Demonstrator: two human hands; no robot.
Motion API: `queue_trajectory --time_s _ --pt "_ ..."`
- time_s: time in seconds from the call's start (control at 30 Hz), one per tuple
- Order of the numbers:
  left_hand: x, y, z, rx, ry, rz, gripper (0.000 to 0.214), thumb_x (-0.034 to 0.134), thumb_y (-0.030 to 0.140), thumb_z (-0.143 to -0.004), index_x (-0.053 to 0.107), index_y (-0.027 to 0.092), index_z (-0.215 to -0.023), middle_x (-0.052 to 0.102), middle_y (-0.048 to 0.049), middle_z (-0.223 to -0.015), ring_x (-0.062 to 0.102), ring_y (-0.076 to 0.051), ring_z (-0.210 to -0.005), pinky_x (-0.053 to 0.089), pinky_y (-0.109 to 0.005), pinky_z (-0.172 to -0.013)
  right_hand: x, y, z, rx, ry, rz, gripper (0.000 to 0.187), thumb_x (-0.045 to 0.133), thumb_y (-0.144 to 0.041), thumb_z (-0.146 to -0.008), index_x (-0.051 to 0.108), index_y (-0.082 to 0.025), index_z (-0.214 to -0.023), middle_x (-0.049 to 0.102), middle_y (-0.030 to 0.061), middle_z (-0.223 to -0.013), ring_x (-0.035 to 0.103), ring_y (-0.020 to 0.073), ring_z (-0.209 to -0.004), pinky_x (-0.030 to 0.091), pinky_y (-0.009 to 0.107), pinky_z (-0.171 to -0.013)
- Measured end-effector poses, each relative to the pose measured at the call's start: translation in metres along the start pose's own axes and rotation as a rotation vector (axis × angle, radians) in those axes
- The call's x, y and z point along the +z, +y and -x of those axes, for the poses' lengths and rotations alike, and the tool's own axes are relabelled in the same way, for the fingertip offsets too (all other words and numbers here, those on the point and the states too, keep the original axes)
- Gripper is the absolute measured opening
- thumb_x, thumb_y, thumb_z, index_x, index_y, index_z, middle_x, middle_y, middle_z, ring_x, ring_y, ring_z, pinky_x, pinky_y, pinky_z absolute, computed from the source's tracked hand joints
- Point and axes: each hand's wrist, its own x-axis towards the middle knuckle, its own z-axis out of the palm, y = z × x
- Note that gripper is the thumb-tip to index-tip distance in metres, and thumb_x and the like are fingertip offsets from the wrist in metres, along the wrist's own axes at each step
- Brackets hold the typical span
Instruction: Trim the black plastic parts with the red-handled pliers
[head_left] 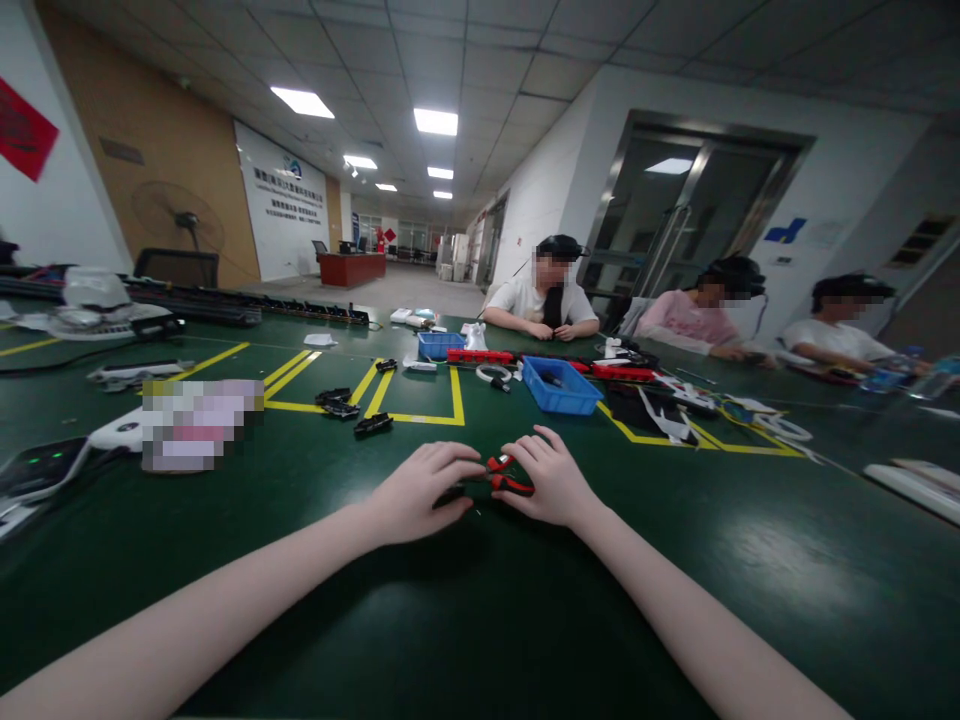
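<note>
Red-and-black handled pliers (513, 486) are in my right hand (553, 480), the handles spread apart and the fingers curled over them. The jaws point left toward my left hand (429, 490), just above the green table (480, 620). My left fingers and thumb are bent around a small dark thing (450, 495), mostly hidden, whose kind I cannot make out. A tiny light speck shows on the table below the jaws. Beyond my left hand lie several small black plastic parts (373, 424).
A blue bin (559, 385) with dark items stands past my right hand; a smaller blue bin (441, 345) is farther back. A white cable coil (493, 376) lies between. At left are a phone-like slab (199, 425) and a white device (45, 470). Several people sit across the table.
</note>
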Motion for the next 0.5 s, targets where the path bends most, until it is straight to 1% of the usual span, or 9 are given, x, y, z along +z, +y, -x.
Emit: queue_trajectory --time_s 0.1,0.17,0.23,0.27,0.3,0.37,0.43,0.5 --pt "0.018 0.041 -0.022 0.266 -0.055 -0.146 0.03 0.051 0.023 -0.093 0.058 0.019 -0.121 0.061 -0.0084 -0.125 0.057 -0.022 -0.11 0.044 -0.035 -0.095 0.003 0.0 -0.002 0.013 0.028 -0.013 0.042 0.061 -0.051 -0.083 0.06 -0.018 -0.108 0.067 0.0106 -0.101 0.061 0.0253 -0.097 0.032 0.05 -0.108" --pt "0.037 0.07 -0.039 0.47 -0.085 -0.203 0.031 0.048 0.026 -0.094 0.059 0.016 -0.122 0.059 -0.0092 -0.127 0.056 -0.021 -0.108 0.043 -0.033 -0.092 0.004 -0.001 -0.005 0.025 0.043 -0.015 0.044 0.062 -0.052 -0.082 0.06 -0.018 -0.109 0.067 0.0107 -0.1 0.061 0.0259 -0.096 0.031 0.051 -0.108" --pt "0.056 0.095 -0.054 0.615 -0.088 -0.242 0.033 0.042 0.024 -0.097 0.06 0.014 -0.123 0.057 -0.0104 -0.131 0.054 -0.02 -0.112 0.042 -0.03 -0.091 0.005 -0.003 -0.007 0.03 0.061 -0.016 0.048 0.065 -0.054 -0.078 0.06 -0.018 -0.109 0.068 0.011 -0.101 0.061 0.0268 -0.096 0.031 0.052 -0.108" --pt "0.065 0.104 -0.061 0.668 -0.068 -0.251 0.032 0.039 0.021 -0.099 0.062 0.015 -0.121 0.058 -0.0095 -0.129 0.054 -0.019 -0.112 0.04 -0.03 -0.092 0.004 -0.004 -0.009 0.03 0.071 -0.016 0.049 0.066 -0.055 -0.078 0.06 -0.018 -0.11 0.068 0.0108 -0.102 0.061 0.027 -0.096 0.031 0.052 -0.108" --pt "0.073 0.111 -0.068 0.71 -0.061 -0.257 0.032 0.038 0.019 -0.099 0.064 0.017 -0.118 0.059 -0.0089 -0.127 0.054 -0.018 -0.111 0.039 -0.03 -0.094 0.004 -0.006 -0.01 0.03 0.078 -0.016 0.048 0.066 -0.054 -0.078 0.06 -0.019 -0.11 0.068 0.0105 -0.102 0.061 0.0269 -0.096 0.031 0.052 -0.108" --pt "0.083 0.118 -0.079 0.727 -0.039 -0.271 0.034 0.036 0.019 -0.101 0.066 0.021 -0.116 0.06 -0.0074 -0.126 0.055 -0.018 -0.11 0.04 -0.03 -0.09 0.003 -0.008 -0.011 0.031 0.086 -0.013 0.047 0.065 -0.055 -0.079 0.06 -0.019 -0.109 0.068 0.0099 -0.101 0.061 0.0268 -0.097 0.03 0.052 -0.108" --pt "0.087 0.116 -0.089 0.748 -0.019 -0.294 0.037 0.034 0.017 -0.102 0.065 0.026 -0.12 0.057 -0.0047 -0.133 0.054 -0.018 -0.116 0.041 -0.029 -0.085 0.002 -0.009 -0.012 0.038 0.094 -0.009 0.047 0.065 -0.055 -0.079 0.06 -0.019 -0.109 0.068 0.0096 -0.1 0.061 0.0267 -0.097 0.029 0.052 -0.109" --pt "0.084 0.109 -0.097 0.773 -0.023 -0.333 0.04 0.033 0.014 -0.102 0.062 0.03 -0.126 0.056 -0.0036 -0.133 0.053 -0.017 -0.118 0.041 -0.029 -0.081 0.002 -0.009 -0.012 0.041 0.106 -0.005 0.048 0.063 -0.056 -0.08 0.06 -0.019 -0.109 0.068 0.0096 -0.1 0.061 0.0264 -0.097 0.028 0.051 -0.109"
